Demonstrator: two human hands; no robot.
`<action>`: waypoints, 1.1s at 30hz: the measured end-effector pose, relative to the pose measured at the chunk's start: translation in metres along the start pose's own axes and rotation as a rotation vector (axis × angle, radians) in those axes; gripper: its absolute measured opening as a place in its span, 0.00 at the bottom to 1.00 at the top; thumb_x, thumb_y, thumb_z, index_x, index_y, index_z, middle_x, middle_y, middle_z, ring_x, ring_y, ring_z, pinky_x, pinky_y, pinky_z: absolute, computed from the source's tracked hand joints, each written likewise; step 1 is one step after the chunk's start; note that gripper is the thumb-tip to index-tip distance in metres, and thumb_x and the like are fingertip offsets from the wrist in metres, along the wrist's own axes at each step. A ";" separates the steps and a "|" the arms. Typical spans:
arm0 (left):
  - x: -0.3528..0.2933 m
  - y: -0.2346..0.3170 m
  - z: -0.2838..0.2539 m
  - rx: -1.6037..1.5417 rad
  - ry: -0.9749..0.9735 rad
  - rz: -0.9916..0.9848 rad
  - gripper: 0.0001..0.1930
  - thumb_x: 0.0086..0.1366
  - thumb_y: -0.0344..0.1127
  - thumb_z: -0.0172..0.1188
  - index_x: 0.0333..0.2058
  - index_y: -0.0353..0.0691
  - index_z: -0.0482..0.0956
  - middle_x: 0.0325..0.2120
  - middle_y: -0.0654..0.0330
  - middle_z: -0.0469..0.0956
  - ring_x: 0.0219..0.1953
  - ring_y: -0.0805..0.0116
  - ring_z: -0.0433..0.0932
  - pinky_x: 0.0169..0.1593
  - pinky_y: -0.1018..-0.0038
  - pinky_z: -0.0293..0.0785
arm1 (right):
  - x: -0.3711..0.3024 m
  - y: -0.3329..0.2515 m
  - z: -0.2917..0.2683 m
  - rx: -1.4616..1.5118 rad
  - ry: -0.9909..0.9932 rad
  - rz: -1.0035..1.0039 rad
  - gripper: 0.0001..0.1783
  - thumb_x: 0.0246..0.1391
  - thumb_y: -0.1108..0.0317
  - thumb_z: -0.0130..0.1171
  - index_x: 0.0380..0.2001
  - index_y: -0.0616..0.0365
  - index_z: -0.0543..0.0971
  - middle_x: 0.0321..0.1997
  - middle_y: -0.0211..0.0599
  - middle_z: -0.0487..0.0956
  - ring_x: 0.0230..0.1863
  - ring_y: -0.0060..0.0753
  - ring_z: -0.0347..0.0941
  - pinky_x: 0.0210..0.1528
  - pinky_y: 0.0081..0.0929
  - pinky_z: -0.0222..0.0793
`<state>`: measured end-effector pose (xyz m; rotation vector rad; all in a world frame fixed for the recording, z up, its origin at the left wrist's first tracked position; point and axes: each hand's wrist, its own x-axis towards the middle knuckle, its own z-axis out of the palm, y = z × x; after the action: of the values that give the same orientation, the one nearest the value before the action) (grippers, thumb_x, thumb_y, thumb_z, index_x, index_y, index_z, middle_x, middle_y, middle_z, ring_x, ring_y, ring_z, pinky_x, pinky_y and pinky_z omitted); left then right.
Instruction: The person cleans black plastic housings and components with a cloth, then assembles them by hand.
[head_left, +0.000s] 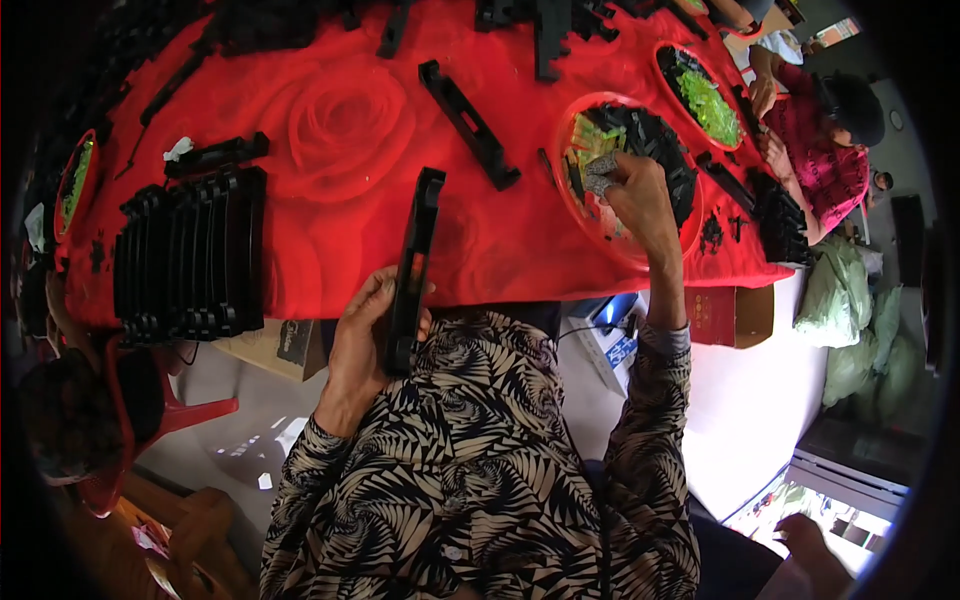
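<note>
In my left hand (352, 345) is a long black plastic part (403, 318) with a slot along its middle. I hold it nearly upright over my lap, at the table's front edge. My right hand (643, 195) reaches into a round red tray (588, 238), fingers bent together, with grey speckled wraps on the fingertips. Whatever they pinch is hidden. Black strips (657, 150) fill the tray's right side, and yellow-green pieces (588, 143) lie at its left. A similar slotted black part (458, 112) lies on the red cloth between my hands, farther back.
A row of stacked black parts (190, 260) stands at the left, with another part (217, 155) behind it. At the right are a second tray of green pieces (708, 105) and a co-worker (825, 165). A red chair (195, 412) and a cardboard box (755, 312) are below table level.
</note>
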<state>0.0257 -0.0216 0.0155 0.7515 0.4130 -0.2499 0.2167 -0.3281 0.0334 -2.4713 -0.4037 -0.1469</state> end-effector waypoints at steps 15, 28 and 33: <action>0.007 -0.005 -0.002 0.012 -0.034 0.046 0.17 0.73 0.39 0.44 0.52 0.32 0.68 0.43 0.45 0.76 0.30 0.68 0.77 0.32 0.78 0.76 | -0.008 0.000 0.003 0.135 -0.225 0.148 0.10 0.45 0.77 0.51 0.31 0.68 0.78 0.18 0.39 0.75 0.18 0.24 0.71 0.20 0.27 0.66; 0.004 -0.006 -0.004 0.131 0.004 0.048 0.22 0.73 0.43 0.44 0.56 0.31 0.67 0.45 0.49 0.76 0.33 0.70 0.75 0.36 0.78 0.73 | -0.017 -0.002 -0.014 0.265 -0.346 0.200 0.10 0.45 0.75 0.47 0.27 0.71 0.76 0.19 0.37 0.76 0.19 0.24 0.71 0.22 0.24 0.68; 0.003 -0.009 -0.007 0.095 0.012 0.025 0.21 0.73 0.42 0.43 0.56 0.32 0.68 0.44 0.49 0.76 0.34 0.70 0.74 0.37 0.78 0.72 | -0.016 -0.014 -0.018 0.256 -0.385 0.237 0.11 0.47 0.76 0.47 0.30 0.70 0.78 0.20 0.36 0.77 0.19 0.23 0.71 0.23 0.22 0.69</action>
<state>0.0232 -0.0233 0.0043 0.8507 0.4050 -0.2426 0.1974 -0.3323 0.0527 -2.2644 -0.2649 0.4565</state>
